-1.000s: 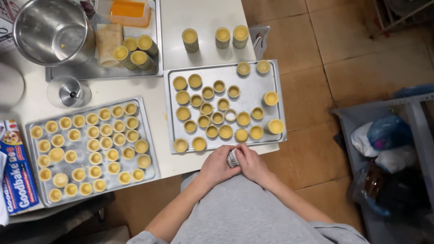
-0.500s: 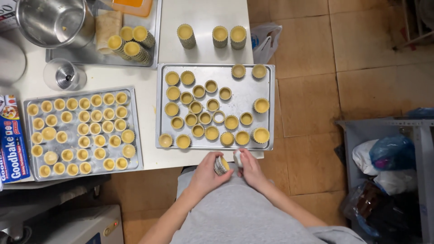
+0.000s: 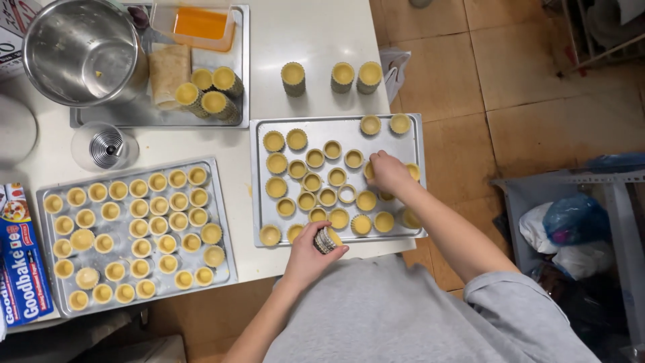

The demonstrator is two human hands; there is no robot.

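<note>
Pale-yellow tart shells fill the left baking tray point(image 3: 50, 304), which lies left of the middle baking tray point(image 3: 262, 128) on the white table point(image 3: 322, 33). At the middle tray's near edge, the left hand point(image 3: 310, 254) is closed around a short stack of foil tart cups point(image 3: 326, 240), tilted on its side. Further right, over that tray's right half, the right hand point(image 3: 388, 173) rests with fingers curled down on a tart shell point(image 3: 368, 171); whether it grips it cannot be told.
</note>
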